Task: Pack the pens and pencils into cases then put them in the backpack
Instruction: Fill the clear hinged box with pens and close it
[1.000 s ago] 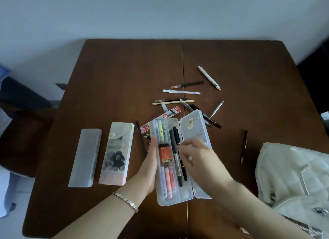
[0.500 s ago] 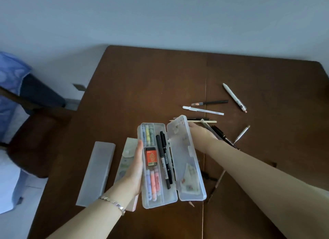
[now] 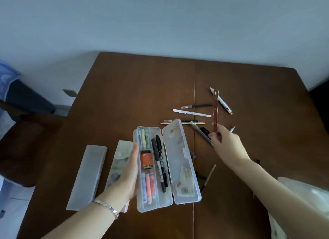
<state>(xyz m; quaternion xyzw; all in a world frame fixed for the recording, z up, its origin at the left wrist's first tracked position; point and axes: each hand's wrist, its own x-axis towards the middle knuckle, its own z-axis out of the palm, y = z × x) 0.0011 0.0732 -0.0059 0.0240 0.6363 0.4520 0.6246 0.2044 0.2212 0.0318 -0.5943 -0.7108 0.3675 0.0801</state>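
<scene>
My left hand (image 3: 126, 172) grips the left side of an open clear plastic pencil case (image 3: 153, 202) and holds it above the table. In the case lie pastel highlighters, an orange 2B lead box (image 3: 147, 161) and two black markers (image 3: 160, 160). Its lid (image 3: 179, 160) hangs open to the right. My right hand (image 3: 226, 140) pinches the lower end of a flat red-and-white lead refill pack (image 3: 215, 112), held upright over the loose pens. Several pens and pencils lie scattered behind it, among them a white pen (image 3: 192, 113) and a white clicker pen (image 3: 222, 101).
Two closed cases lie left of my hand: a frosted one (image 3: 88, 176) and a printed snap-flap one (image 3: 118, 160). A thin pencil (image 3: 210, 174) lies right of the lid. The white backpack (image 3: 306, 197) shows at the lower right. A dark chair (image 3: 26, 135) stands left of the brown table (image 3: 133, 96).
My right hand reached into the pen pile and has lifted the red lead refill pack upright. My left hand has kept the open case raised. The view shifted slightly.
</scene>
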